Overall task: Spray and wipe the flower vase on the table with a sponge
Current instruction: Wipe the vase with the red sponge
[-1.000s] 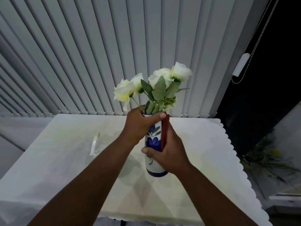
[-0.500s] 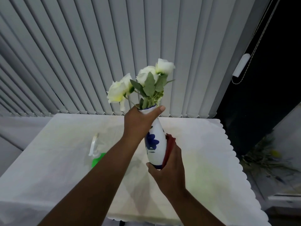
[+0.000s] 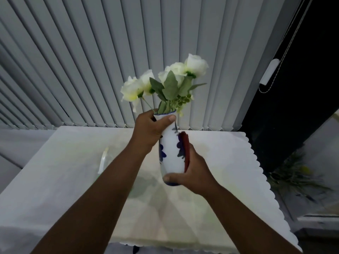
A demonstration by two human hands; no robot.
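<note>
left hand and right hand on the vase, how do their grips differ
The left hand wraps the vase at its neck just under the rim, thumb across the front; the right hand sits low, near the base. The left hand holds bare ceramic, while the right hand presses a dark red sponge against the vase's side. Both are closed on the vase, which is held above the table.

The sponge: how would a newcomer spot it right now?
Start at the white-clothed table, then the white vase with blue flowers held above it. The sponge is the dark red strip the right hand presses against the vase's right side.
</note>
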